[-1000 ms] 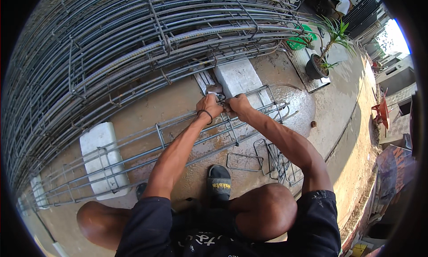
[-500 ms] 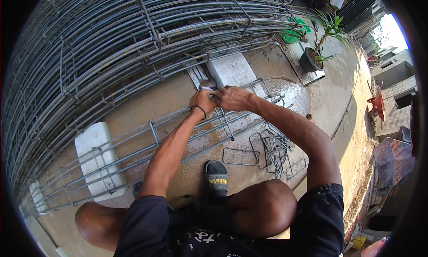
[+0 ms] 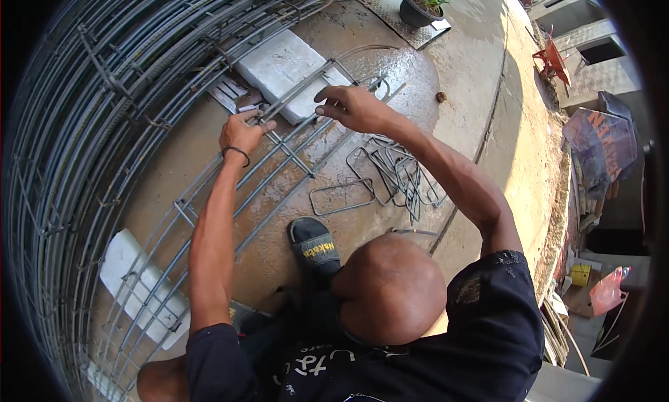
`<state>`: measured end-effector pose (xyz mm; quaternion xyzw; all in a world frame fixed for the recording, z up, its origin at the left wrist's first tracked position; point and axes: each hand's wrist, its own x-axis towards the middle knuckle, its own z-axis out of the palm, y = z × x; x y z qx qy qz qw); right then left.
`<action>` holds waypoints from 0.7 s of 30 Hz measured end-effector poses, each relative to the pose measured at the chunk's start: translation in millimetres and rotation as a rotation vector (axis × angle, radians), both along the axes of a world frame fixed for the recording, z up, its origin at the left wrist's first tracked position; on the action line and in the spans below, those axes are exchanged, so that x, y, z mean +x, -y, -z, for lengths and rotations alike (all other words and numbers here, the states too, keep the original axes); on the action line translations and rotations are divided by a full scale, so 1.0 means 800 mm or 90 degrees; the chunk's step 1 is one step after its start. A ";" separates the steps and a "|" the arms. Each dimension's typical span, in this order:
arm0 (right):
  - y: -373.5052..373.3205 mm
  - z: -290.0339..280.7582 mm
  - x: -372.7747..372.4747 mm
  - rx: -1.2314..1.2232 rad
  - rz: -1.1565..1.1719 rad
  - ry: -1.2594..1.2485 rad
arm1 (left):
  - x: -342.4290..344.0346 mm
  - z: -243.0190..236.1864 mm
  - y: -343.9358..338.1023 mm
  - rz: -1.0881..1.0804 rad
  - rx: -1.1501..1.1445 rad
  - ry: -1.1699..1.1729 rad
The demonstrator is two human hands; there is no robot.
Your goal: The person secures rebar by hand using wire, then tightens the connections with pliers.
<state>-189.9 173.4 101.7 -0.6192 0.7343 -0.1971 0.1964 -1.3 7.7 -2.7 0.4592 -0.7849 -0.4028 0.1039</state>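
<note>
A long, narrow rebar cage (image 3: 284, 150) of steel bars and rectangular stirrups runs diagonally in front of me. My left hand (image 3: 244, 132) grips it at a stirrup crossing, thumb and fingers closed around the steel; the exact contact is partly hidden. My right hand (image 3: 354, 108) hovers over the cage farther right, thumb and fingers apart, with nothing visible in it. Beneath the cage lie a white block (image 3: 289, 64) at the far end and another white block (image 3: 129, 263) nearer on the left. Loose rectangular stirrups (image 3: 394, 168) lie in a pile on the wet ground to the right.
A large stack of rebar cages (image 3: 90, 123) fills the left side. A potted plant (image 3: 420, 10) stands on a metal plate (image 3: 432, 34) at the back. An orange wheelbarrow (image 3: 552, 59) is far right. My sandalled foot (image 3: 313, 245) is just short of the cage.
My right hand has come away from my left and moved to the right, its fingers spreading. My left hand stays at the crossing. The view has shifted to the right.
</note>
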 end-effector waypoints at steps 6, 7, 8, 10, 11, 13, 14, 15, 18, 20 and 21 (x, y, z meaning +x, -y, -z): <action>-0.295 0.049 -0.076 0.371 0.289 -0.181 | -0.029 0.002 -0.018 0.032 0.023 -0.034; -0.325 0.057 -0.062 0.351 0.320 -0.138 | -0.026 0.003 -0.014 0.028 0.027 -0.039; -0.347 0.063 -0.039 0.186 0.376 -0.092 | -0.023 0.005 -0.012 0.021 0.032 -0.042; -0.354 0.051 0.027 0.073 0.481 -0.051 | -0.005 0.013 -0.001 0.010 0.020 -0.059; -0.372 0.056 0.053 0.038 0.456 -0.091 | 0.002 0.015 0.007 0.004 0.009 -0.069; -0.432 0.077 0.095 0.152 0.469 -0.039 | -0.003 0.013 0.006 0.003 0.001 -0.030; -0.468 0.088 0.104 0.240 0.416 -0.095 | -0.013 -0.004 -0.010 -0.002 0.004 0.013; -0.499 0.104 0.112 0.327 0.360 -0.154 | -0.019 -0.011 -0.015 0.004 0.016 0.021; -0.537 0.145 0.115 0.507 0.284 -0.308 | -0.020 -0.010 -0.005 0.011 0.037 0.017; -0.556 0.175 0.102 0.521 0.240 -0.307 | -0.018 -0.013 -0.005 0.022 0.059 0.017; -0.556 0.184 0.098 0.497 0.242 -0.276 | -0.012 -0.010 -0.004 0.017 0.055 0.021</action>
